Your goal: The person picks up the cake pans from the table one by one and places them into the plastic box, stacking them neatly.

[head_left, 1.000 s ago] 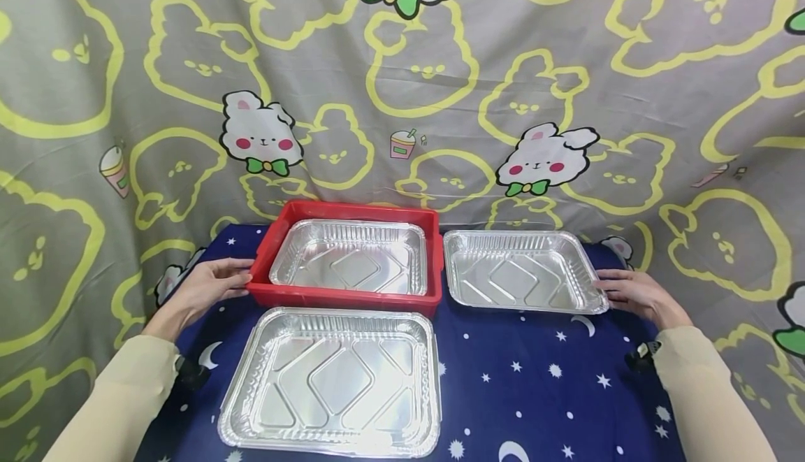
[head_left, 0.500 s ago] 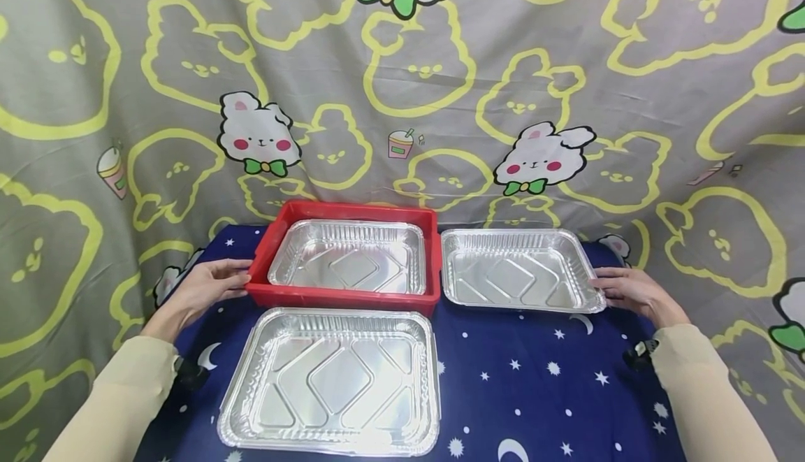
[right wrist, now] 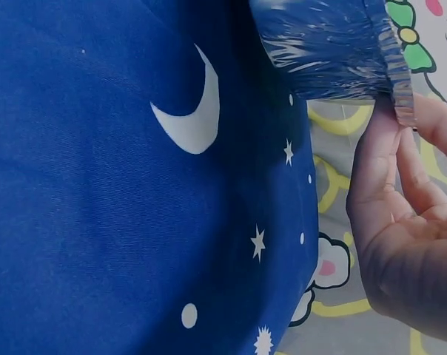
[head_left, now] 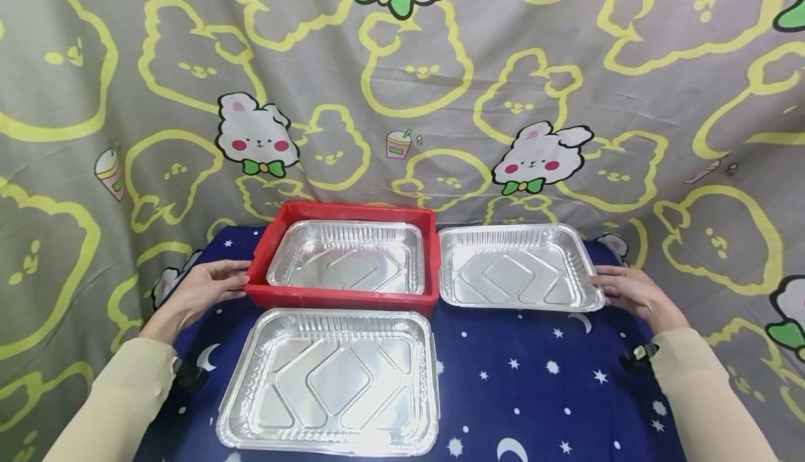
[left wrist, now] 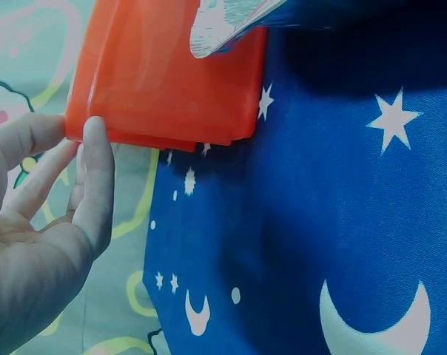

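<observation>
My left hand [head_left: 204, 286] pinches the left front corner of a red plastic tray [head_left: 342, 300], thumb and fingers on its rim. Close up in the left wrist view, fingers [left wrist: 96, 177] touch the edge of the red wall [left wrist: 172, 96]. Inside that tray sits a silver foil pan [head_left: 352, 266]. With my right hand [head_left: 635, 294] I pinch the right rim of a second foil pan [head_left: 512, 273], beside the tray. The right wrist view shows this pan's ribbed side [right wrist: 334, 52] between thumb and fingers [right wrist: 375, 163]. All the pans look bare inside.
A third foil pan [head_left: 339, 381] lies in front of the red tray. Everything stands on a dark blue cloth [head_left: 541, 385] with white moons and stars. Behind the table hangs a grey curtain [head_left: 440, 126] with yellow outlines and rabbits.
The right foil pan has shifted slightly back and its far edge now sits higher in view. The left hand, the red tray and the front pan have hardly moved.
</observation>
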The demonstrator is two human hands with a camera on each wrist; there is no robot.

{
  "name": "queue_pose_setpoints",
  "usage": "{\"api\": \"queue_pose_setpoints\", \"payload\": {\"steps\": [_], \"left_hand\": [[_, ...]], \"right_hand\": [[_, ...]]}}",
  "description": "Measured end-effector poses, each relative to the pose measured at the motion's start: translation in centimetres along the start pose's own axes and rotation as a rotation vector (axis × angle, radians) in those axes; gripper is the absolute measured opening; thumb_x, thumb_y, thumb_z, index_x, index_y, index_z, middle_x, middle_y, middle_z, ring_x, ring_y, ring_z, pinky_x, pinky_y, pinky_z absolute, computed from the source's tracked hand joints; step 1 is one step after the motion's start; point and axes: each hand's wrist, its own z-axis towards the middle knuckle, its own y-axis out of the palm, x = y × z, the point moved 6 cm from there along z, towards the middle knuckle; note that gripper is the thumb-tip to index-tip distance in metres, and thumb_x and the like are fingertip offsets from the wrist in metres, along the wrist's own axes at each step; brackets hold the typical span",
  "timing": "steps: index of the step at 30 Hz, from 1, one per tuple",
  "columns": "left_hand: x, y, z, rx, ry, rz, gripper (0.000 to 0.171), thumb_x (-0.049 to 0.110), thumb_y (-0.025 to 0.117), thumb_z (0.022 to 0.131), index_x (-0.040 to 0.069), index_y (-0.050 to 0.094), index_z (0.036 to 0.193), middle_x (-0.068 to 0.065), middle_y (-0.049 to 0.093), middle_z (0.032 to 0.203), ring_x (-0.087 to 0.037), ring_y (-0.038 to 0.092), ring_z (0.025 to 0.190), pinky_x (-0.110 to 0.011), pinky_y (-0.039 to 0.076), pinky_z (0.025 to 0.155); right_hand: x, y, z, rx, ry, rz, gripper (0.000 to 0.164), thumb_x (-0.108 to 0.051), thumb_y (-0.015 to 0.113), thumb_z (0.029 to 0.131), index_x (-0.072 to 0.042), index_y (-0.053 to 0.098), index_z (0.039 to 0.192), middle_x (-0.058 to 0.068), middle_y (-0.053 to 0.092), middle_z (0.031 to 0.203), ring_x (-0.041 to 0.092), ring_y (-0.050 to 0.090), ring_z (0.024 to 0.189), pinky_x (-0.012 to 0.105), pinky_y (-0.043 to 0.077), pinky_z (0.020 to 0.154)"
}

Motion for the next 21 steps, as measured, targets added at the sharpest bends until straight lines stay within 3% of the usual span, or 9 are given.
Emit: {"api": "queue_pose_setpoints", "payload": {"steps": [2,7,13,17,21], "left_hand": [[0.0,0.0,0.0,0.0,0.001,-0.002,0.062,0.017,0.064,0.106,-0.012,0.04,0.155,-0.041,0.047,0.152,0.001,0.073,0.096,-0.03,0.066,0.092],[0.0,0.0,-0.1,-0.007,0.003,0.0,0.063,0.018,0.064,0.106,-0.013,0.039,0.155,-0.041,0.047,0.153,0.001,0.073,0.096,-0.03,0.066,0.092],[0.1,0.0,-0.2,-0.009,-0.002,-0.004,0.065,0.02,0.065,0.106,-0.012,0.039,0.156,-0.041,0.047,0.153,0.001,0.073,0.097,-0.031,0.065,0.093],[0.1,-0.1,-0.3,-0.003,-0.004,-0.006,0.065,0.02,0.066,0.106,-0.012,0.04,0.156,-0.04,0.047,0.153,0.0,0.073,0.096,-0.029,0.066,0.092],[0.1,0.0,-0.2,-0.004,0.0,-0.006,0.064,0.02,0.065,0.106,-0.012,0.04,0.155,-0.041,0.047,0.153,0.0,0.074,0.096,-0.027,0.066,0.09]], "right_hand": [[0.0,0.0,-0.2,-0.004,-0.016,0.0,0.044,-0.012,0.063,0.106,-0.001,0.045,0.144,-0.019,0.076,0.095,0.001,0.073,0.088,0.023,0.063,0.078],[0.1,-0.4,-1.2,0.008,-0.053,0.006,0.034,-0.01,0.063,0.106,-0.006,0.052,0.138,-0.021,0.074,0.099,0.0,0.07,0.087,0.021,0.062,0.077],[0.3,-0.6,-1.9,0.046,-0.038,0.129,0.045,-0.007,0.064,0.104,-0.001,0.041,0.143,-0.018,0.075,0.094,0.001,0.072,0.086,0.021,0.063,0.076],[0.4,-0.6,-2.3,0.054,-0.039,0.237,0.019,-0.003,0.063,0.104,-0.018,0.06,0.116,-0.015,0.076,0.092,0.003,0.073,0.085,0.022,0.063,0.074],[0.3,-0.7,-2.8,0.048,-0.057,0.294,0.034,-0.001,0.061,0.104,-0.032,0.069,0.093,-0.014,0.077,0.091,0.004,0.074,0.083,0.022,0.063,0.073]]}}
